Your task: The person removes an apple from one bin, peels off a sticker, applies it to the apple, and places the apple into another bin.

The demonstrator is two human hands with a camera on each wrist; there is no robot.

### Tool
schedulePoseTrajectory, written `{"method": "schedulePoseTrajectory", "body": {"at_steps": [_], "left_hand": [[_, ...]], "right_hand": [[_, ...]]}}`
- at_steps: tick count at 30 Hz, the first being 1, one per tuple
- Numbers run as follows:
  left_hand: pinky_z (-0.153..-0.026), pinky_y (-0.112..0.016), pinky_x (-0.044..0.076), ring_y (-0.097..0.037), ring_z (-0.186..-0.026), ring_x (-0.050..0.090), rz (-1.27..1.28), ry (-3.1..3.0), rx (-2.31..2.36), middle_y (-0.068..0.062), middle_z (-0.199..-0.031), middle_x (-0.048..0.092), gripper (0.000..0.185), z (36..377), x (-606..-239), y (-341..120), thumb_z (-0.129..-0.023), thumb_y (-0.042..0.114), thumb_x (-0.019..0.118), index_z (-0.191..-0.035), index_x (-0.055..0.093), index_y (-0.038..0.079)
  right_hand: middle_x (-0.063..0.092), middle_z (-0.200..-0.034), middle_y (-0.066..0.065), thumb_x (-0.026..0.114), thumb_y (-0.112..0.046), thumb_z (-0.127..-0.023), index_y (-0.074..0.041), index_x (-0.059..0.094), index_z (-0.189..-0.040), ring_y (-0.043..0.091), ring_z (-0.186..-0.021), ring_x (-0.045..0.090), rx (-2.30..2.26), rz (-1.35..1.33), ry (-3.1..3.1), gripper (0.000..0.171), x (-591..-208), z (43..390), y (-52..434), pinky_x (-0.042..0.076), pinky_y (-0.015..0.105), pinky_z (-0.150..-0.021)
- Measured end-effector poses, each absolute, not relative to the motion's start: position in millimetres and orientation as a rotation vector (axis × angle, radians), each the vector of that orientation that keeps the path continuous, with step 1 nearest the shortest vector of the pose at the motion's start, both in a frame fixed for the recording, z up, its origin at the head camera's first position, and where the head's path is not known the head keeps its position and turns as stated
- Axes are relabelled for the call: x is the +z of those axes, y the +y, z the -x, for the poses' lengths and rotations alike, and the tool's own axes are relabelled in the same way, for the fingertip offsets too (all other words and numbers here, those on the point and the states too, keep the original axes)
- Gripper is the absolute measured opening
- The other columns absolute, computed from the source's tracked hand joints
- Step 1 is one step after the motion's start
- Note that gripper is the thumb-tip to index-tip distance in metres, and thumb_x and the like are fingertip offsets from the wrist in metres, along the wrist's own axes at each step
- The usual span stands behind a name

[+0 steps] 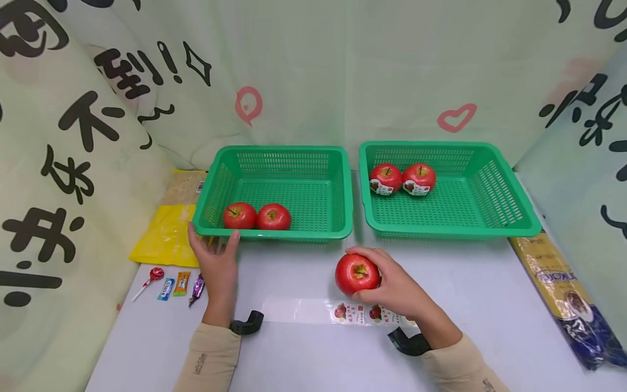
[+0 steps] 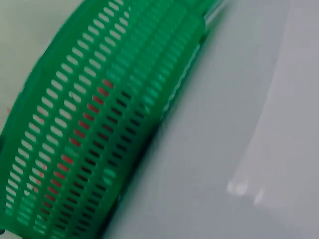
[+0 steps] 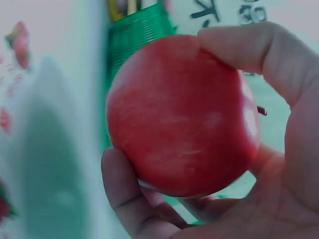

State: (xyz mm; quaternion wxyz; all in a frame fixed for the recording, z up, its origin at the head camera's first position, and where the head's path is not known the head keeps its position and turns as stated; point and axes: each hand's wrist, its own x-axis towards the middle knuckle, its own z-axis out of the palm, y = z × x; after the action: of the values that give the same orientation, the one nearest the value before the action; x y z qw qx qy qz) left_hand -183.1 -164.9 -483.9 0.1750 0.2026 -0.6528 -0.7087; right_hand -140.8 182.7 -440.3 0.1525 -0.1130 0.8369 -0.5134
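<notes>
The right hand (image 1: pixel 397 286) curls its fingers round a smooth red apple (image 1: pixel 357 273) just in front of the left green plastic basket (image 1: pixel 274 235), whose near rim the left hand (image 1: pixel 217 261) touches with relaxed fingers; the apple looks firm, fairly heavy and slick, best cupped round its sides

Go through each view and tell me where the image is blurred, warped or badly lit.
Head view: sharp and evenly lit, wide-lens bending at the edges, soft shadows under the left basket. Left wrist view: the basket wall is smeared with blur, with small glare spots on the table. Right wrist view: the apple and fingers are near-sharp but dim; the background is out of focus.
</notes>
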Motion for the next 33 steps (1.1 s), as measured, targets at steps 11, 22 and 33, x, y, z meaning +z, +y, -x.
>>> {"method": "schedulePoseTrajectory", "body": {"at_steps": [11,22,33], "left_hand": [[-0.086,-0.020,0.046,-0.014,-0.111,0.052,-0.484,-1.955,-1.756,-0.012,-0.121,0.057,0.037,156.2,-464.8,-128.5,-0.099,0.018,0.076,-0.126,0.055,0.002],[-0.117,-0.054,0.049,-0.033,-0.142,0.056,0.535,-2.906,-1.316,-0.008,-0.139,0.070,0.050,152.0,-487.8,-103.5,-0.080,0.029,0.094,-0.122,0.075,0.011],[-0.126,-0.072,0.022,-0.055,-0.159,0.019,0.612,-3.132,-0.980,-0.021,-0.166,0.042,0.083,145.5,-495.1,-102.0,-0.072,0.040,0.098,-0.141,0.065,0.009]], "right_hand": [[0.057,-0.143,0.016,0.088,-0.022,-0.082,-0.018,0.053,-0.153,0.036,-0.124,0.060,-1.391,0.230,2.594,0.079,-475.3,157.4,168.0,0.063,0.050,-0.093],[0.061,-0.149,0.014,0.089,-0.031,-0.085,-0.016,0.047,-0.158,0.035,-0.128,0.062,-1.398,0.216,2.628,0.085,-481.3,159.7,164.9,0.060,0.054,-0.101],[0.073,-0.109,0.003,0.089,-0.019,-0.086,-0.012,0.074,-0.118,0.020,-0.095,0.065,-1.174,0.416,2.931,0.036,-441.4,120.7,192.2,0.054,0.024,-0.071]]}}
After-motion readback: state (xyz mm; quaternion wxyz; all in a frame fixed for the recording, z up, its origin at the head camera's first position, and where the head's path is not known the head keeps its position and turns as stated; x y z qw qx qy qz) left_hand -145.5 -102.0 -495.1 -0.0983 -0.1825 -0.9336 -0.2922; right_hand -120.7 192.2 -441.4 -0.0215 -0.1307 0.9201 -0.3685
